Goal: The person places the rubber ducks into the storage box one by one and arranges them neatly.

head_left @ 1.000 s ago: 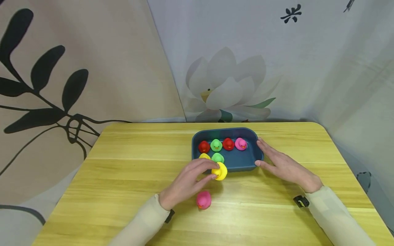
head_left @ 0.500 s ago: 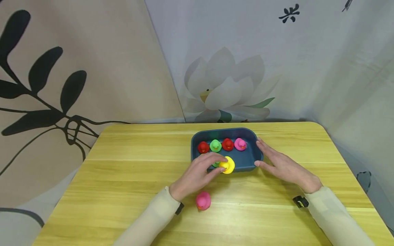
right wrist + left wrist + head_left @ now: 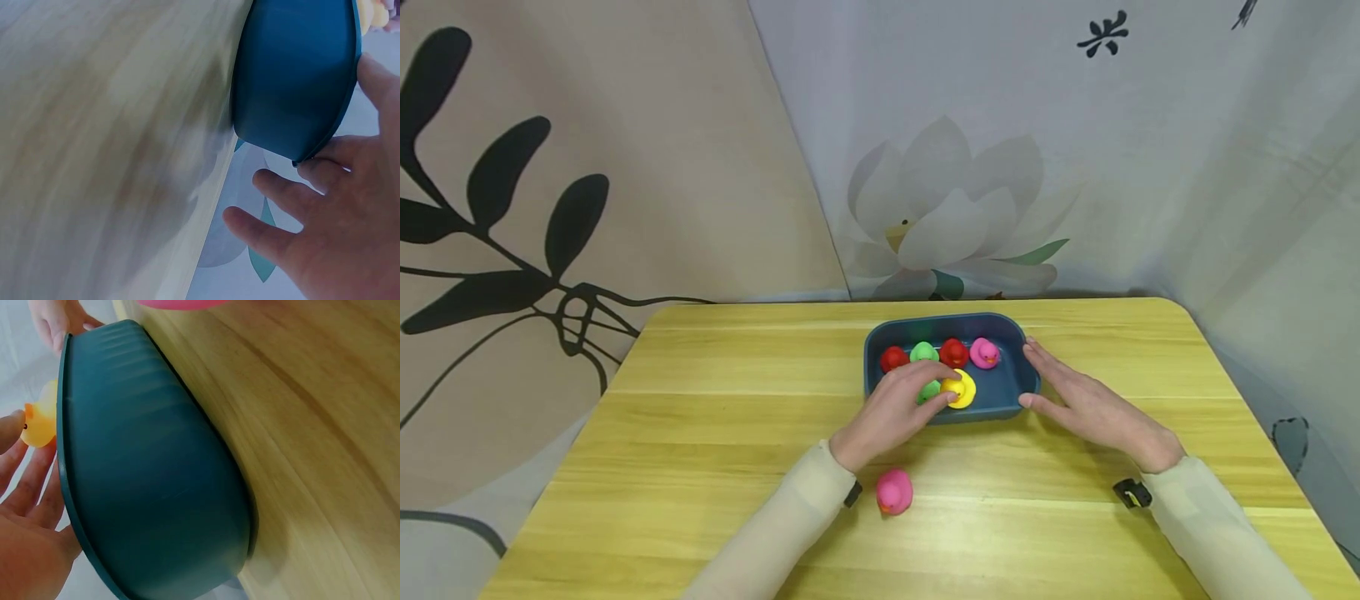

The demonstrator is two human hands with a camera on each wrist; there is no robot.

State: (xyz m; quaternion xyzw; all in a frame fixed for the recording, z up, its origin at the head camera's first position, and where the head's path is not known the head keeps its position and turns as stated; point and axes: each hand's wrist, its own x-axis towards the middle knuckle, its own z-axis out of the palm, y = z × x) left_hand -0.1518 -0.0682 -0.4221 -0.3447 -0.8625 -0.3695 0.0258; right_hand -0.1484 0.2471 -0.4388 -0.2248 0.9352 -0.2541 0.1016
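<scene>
My left hand (image 3: 897, 410) pinches a yellow rubber duck (image 3: 964, 389) between thumb and fingers, over the front part of a dark blue bin (image 3: 1000, 406). Under and beside the fingers a green duck (image 3: 928, 392) partly shows in the bin. Along the bin's back row sit a red duck (image 3: 893, 358), a green duck (image 3: 924, 352), another red duck (image 3: 954, 352) and a pink duck (image 3: 985, 353). My right hand (image 3: 1093, 407) touches the bin's right end with straight, spread fingers. In the left wrist view the yellow duck (image 3: 41, 422) shows just above the bin's rim.
A pink duck (image 3: 894, 492) lies on the wooden table (image 3: 715, 433) in front of the bin, close to the left wrist. The bin stands near the table's back edge, with a printed curtain (image 3: 970, 150) behind it.
My left hand has carried the yellow duck from the bin's front rim rightward and inward over the bin, covering the front-left yellow duck. The right hand stays at the bin's end.
</scene>
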